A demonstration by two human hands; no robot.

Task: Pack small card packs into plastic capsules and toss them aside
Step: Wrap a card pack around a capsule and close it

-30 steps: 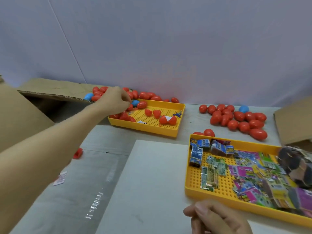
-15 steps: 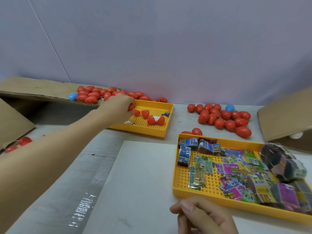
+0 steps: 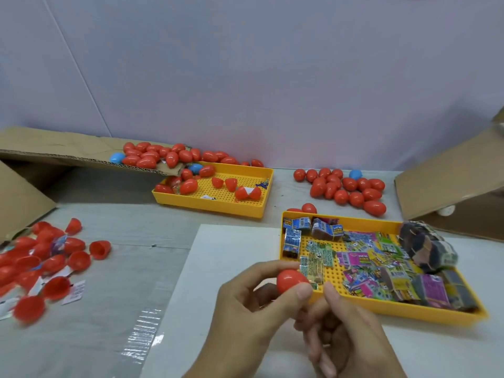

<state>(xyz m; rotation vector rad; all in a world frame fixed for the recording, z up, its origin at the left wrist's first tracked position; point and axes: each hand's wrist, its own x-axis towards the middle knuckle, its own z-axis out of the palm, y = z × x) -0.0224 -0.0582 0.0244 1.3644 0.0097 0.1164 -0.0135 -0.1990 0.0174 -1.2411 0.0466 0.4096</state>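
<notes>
My left hand (image 3: pixel 245 309) pinches a red plastic capsule (image 3: pixel 289 279) between thumb and fingers, just in front of the near yellow tray (image 3: pixel 409 312). That tray holds several small card packs (image 3: pixel 354 259). Just below and to the right of the capsule is my right hand (image 3: pixel 351 331), its fingers curled under my left thumb. Whether it holds anything is hidden. A second yellow tray (image 3: pixel 218 207) farther back contains red capsules and some open halves.
Closed red capsules with one blue lie in a pile (image 3: pixel 351 189) at the back right. Open red halves and paper slips (image 3: pixel 41 263) are scattered at the left. Cardboard flaps (image 3: pixel 54 148) and a cardboard box (image 3: pixel 450 186) flank the table. A white board (image 3: pixel 223 268) lies under my hands.
My left hand has come back from the far tray with a red capsule and now meets my right hand in front of the near tray. The view has tilted down and left.
</notes>
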